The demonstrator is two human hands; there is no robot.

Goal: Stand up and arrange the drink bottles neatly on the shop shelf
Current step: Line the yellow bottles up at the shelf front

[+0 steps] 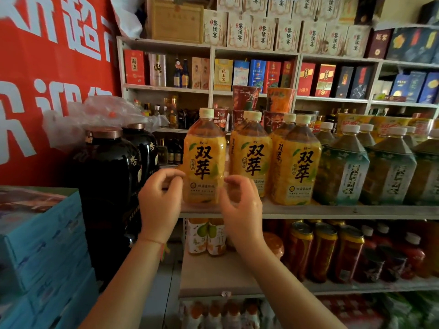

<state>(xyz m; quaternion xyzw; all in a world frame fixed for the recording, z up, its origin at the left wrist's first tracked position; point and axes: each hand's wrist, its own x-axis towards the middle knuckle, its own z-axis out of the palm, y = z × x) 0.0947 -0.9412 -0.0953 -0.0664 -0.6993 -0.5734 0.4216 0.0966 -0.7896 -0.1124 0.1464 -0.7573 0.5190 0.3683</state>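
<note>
Three yellow-labelled tea bottles stand upright in a front row on the shop shelf (332, 211): a left bottle (204, 160), a middle bottle (252, 155) and a right bottle (297, 162), with more of the same behind them. My left hand (159, 203) hovers just left of the left bottle, fingers loosely curled and holding nothing. My right hand (240, 207) hovers in front of the gap between the left and middle bottles, fingers loosely curled and holding nothing. Neither hand clearly touches a bottle.
Green-labelled tea bottles (342, 167) continue the row to the right. Black ceramic jars (107, 167) stand left of the shelf, beside stacked blue boxes (40, 245). Red bottles and cans (325, 252) fill the shelf below. Instant noodle cups (245, 97) are piled behind.
</note>
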